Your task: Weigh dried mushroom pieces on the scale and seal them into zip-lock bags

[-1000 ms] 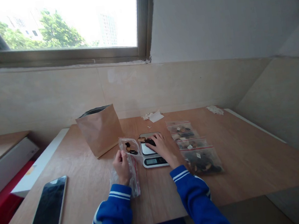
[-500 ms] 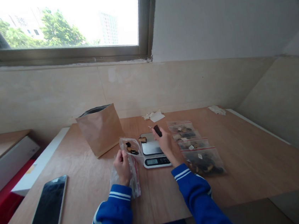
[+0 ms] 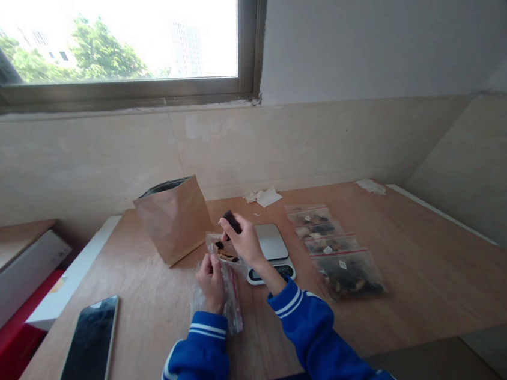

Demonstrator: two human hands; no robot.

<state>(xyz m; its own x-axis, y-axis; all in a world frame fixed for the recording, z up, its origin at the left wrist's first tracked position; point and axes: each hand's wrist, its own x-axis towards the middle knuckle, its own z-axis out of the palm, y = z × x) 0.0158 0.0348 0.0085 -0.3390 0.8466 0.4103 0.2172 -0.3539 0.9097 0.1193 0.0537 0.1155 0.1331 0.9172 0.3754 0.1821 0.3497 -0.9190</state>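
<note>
My left hand (image 3: 211,282) is closed on the edge of a clear plastic bag (image 3: 239,268), whose mouth is spread toward the right. Dark and tan dried slices (image 3: 227,253) show inside it. My right hand (image 3: 246,242) is above the bag's mouth, fingers wrapped round a short dark brown stick-like piece (image 3: 231,222); its lower end is hidden. Just right of the bag stands a white kitchen scale (image 3: 273,241) with a metal plate, partly covered by my right wrist. Under my left hand lies another clear zip bag (image 3: 234,313).
Several zip bags of dried pieces (image 3: 350,273) lie in a column right of the scale. A brown paper pouch (image 3: 178,225) stands with its top open at the back left. A phone (image 3: 85,359) lies front left. Paper scraps (image 3: 269,197) lie near the wall.
My right hand has moved left from over the scale to the bag's mouth, still holding the dark piece. The tan dried slice seen at the scale's left edge no longer shows there.
</note>
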